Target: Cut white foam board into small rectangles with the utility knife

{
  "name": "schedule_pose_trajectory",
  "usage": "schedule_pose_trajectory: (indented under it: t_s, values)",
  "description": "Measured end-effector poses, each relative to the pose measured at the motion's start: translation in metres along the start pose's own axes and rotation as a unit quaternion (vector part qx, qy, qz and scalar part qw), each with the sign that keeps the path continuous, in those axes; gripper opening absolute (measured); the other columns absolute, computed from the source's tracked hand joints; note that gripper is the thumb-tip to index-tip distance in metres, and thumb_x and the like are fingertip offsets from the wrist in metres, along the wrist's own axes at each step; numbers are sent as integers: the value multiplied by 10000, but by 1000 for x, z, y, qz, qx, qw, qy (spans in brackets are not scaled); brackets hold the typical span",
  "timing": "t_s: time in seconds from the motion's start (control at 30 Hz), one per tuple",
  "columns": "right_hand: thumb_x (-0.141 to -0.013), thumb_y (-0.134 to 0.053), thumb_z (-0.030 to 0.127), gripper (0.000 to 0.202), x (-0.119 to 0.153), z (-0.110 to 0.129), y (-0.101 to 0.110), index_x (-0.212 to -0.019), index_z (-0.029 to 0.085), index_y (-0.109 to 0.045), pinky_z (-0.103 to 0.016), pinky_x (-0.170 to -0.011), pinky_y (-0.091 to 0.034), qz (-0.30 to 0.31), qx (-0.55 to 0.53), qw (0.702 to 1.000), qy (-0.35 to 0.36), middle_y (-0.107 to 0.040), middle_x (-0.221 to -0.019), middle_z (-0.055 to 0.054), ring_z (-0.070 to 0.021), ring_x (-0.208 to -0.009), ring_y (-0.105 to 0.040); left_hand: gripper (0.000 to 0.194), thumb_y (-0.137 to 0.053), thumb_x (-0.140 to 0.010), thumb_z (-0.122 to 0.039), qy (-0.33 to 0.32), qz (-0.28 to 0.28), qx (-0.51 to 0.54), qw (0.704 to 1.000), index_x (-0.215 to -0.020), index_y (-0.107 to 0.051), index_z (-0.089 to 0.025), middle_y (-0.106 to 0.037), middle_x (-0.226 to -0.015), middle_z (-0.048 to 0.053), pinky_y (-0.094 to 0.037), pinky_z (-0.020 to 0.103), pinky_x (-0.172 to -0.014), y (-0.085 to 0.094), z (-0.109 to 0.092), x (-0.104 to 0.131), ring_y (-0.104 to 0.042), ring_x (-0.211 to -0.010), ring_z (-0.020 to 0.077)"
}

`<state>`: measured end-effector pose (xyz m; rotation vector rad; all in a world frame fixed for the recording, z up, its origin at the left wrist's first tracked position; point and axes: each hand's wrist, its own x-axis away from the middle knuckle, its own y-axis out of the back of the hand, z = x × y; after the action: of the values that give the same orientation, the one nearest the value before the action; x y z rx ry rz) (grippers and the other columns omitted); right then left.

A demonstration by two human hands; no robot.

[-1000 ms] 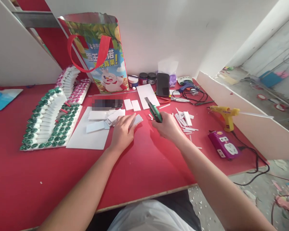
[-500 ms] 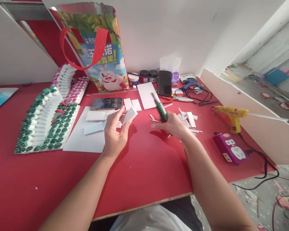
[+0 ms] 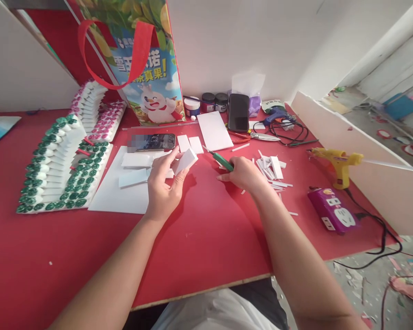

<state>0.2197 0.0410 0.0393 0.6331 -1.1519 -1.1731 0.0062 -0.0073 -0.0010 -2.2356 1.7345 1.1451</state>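
Observation:
My left hand [image 3: 162, 190] is closed on a small white foam board piece [image 3: 187, 160], holding it tilted between thumb and fingers above the table. In my right hand [image 3: 247, 174] is a green-handled craft knife [image 3: 223, 162], its thin tip pointing up and left, away from the board piece. Beside that hand lies a pile of white cut strips [image 3: 273, 168]. Behind my left fingers are more white pieces [image 3: 136, 160] and a light-blue piece [image 3: 133, 178], resting on a large white sheet [image 3: 106, 197] and partly hidden by the hand.
A phone [image 3: 153, 142], two small white cards, a larger white board [image 3: 214, 130], a dark phone [image 3: 238, 112] and scissors [image 3: 264, 136] lie further back. Flower-trimmed models [image 3: 65, 169] and a printed bag [image 3: 154, 68] stand left. At right are a yellow glue gun [image 3: 340, 165] and purple power socket [image 3: 333, 210].
My right hand has swung the craft knife lower and flatter. Small strips left of that hand are no longer visible there, and a strip shows further right. My left hand stays nearly still.

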Motion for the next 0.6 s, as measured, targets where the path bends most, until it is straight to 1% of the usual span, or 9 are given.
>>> schedule_pose_trajectory:
  t_s: [0.07, 0.13, 0.2, 0.23, 0.3, 0.37, 0.4, 0.5, 0.6]
  values:
    - [-753, -765, 347, 256, 1, -4, -1, -737, 215, -547, -274, -542, -312, -20, -27, 999, -18, -580, -697, -1, -166, -647, -523, 459, -639, -944, -298, 4, -5, 1, 1000, -1395, -578, -237, -684, -1207, 100, -525, 387, -948, 0, 0, 0, -622, -1115, 228]
    - [-769, -742, 305, 243, 3, -9, -3, -685, 208, -536, -272, -529, -295, -64, -73, 995, -21, -539, -623, 8, -149, -594, -480, 463, -641, -943, -303, 13, -8, 8, 1000, -1397, -578, -239, -684, -1205, 98, -523, 385, -957, -1, 0, 1, -625, -1111, 225]
    - [-778, -719, 292, 244, 5, -12, -5, -650, 202, -531, -268, -496, -277, -85, -193, 977, -2, -498, -563, 20, -122, -523, -417, 471, -639, -946, -296, 20, 1, 24, 1000, -1409, -567, -246, -684, -1214, 95, -517, 388, -976, -1, 0, 1, -626, -1113, 222]
    - [-780, -712, 302, 233, 7, -12, -6, -659, 200, -542, -264, -471, -269, -76, -285, 955, 12, -505, -555, 22, -108, -488, -388, 477, -637, -948, -289, 20, 11, 32, 999, -1416, -560, -250, -683, -1220, 93, -516, 389, -985, -2, -1, 2, -625, -1118, 222]
    - [-776, -715, 348, 208, 11, -11, -6, -732, 188, -590, -258, -416, -266, -27, -467, 883, 33, -598, -615, -2, -90, -437, -367, 493, -636, -949, -278, 11, 39, 45, 998, -1432, -543, -254, -678, -1228, 92, -514, 395, -998, -2, -4, 2, -620, -1134, 224]
    - [-754, -746, 394, 261, 15, -7, -6, -838, 171, -640, -257, -372, -273, 33, -577, 815, 40, -710, -767, -61, -83, -420, -391, 502, -631, -952, -270, 3, 67, 48, 997, -1443, -529, -257, -672, -1231, 91, -509, 405, -1013, -3, -7, 3, -614, -1140, 224]
    - [-744, -762, 417, 307, 16, -4, -6, -884, 163, -660, -256, -358, -276, 61, -603, 794, 41, -737, -835, -86, -79, -417, -397, 503, -626, -955, -266, 0, 80, 49, 996, -1448, -523, -261, -669, -1233, 89, -507, 410, -1020, -3, -9, 3, -614, -1135, 222]
    - [-743, -776, 514, 407, 21, 2, -8, -930, 163, -691, -242, -338, -251, 125, -629, 765, 56, -749, -861, -94, -56, -399, -355, 505, -603, -968, -249, -6, 105, 53, 993, -1462, -503, -278, -665, -1234, 83, -502, 418, -1032, -3, -13, 3, -618, -1118, 213]
    - [-699, -811, 565, 441, 26, 6, -8, -824, 173, -653, -222, -343, -209, 147, -629, 759, 81, -680, -689, -23, -35, -376, -317, 511, -587, -978, -239, -20, 121, 55, 991, -1476, -484, -285, -662, -1234, 89, -493, 427, -1044, -3, -14, 3, -614, -1143, 220]
